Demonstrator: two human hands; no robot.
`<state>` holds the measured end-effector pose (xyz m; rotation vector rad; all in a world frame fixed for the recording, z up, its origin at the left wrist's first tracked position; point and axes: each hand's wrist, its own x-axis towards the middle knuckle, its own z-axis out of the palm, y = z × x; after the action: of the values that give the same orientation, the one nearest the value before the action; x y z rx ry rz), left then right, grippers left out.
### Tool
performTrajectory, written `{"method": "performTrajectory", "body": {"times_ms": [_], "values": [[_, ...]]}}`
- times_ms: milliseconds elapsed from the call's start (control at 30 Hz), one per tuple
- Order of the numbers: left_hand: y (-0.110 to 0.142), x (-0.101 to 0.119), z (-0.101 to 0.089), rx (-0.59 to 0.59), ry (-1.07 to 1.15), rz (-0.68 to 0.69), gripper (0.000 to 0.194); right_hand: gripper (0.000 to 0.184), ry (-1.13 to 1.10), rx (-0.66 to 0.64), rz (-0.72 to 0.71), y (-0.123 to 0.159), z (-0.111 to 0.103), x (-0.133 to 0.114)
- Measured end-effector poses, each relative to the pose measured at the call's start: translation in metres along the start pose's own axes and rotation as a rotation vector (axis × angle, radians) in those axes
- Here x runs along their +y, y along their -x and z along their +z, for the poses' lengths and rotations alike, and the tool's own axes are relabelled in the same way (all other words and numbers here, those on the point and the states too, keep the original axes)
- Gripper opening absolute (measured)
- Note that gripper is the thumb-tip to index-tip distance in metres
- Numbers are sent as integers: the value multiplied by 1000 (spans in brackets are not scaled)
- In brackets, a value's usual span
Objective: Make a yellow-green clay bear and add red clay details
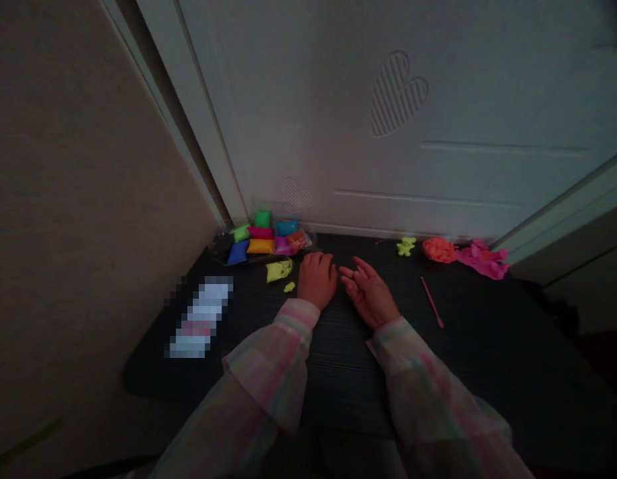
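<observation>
My left hand rests palm down on the dark table, its fingers stretched forward and slightly bent; whatever may lie under it is hidden. Just to its right, my right hand is turned on its side, with loosely curled fingers apart and no object plainly visible in them. Left of my left hand lie a small yellow clay lump and an opened yellow clay packet. A pink modelling stick lies to the right of my right hand.
Several coloured clay packets in clear plastic sit at the back left. A pixelated bright rectangle is at the left. Along the back right are a yellow figure-shaped piece, an orange-red clay mass and a crumpled pink piece. A white panel stands behind.
</observation>
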<state>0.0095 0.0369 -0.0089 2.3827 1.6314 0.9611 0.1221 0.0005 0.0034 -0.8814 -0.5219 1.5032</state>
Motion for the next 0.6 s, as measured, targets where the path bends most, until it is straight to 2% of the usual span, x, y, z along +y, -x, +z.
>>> {"method": "performTrajectory", "body": {"times_ms": [133, 300, 600], "values": [[0, -1, -1, 36, 62, 30, 26, 29, 25, -27, -14, 2, 1, -1], [0, 1, -2, 68, 126, 47, 27, 38, 11, -91, 21, 4, 1, -4], [2, 4, -6, 91, 289, 32, 28, 24, 125, 0, -122, -3, -1, 4]]}}
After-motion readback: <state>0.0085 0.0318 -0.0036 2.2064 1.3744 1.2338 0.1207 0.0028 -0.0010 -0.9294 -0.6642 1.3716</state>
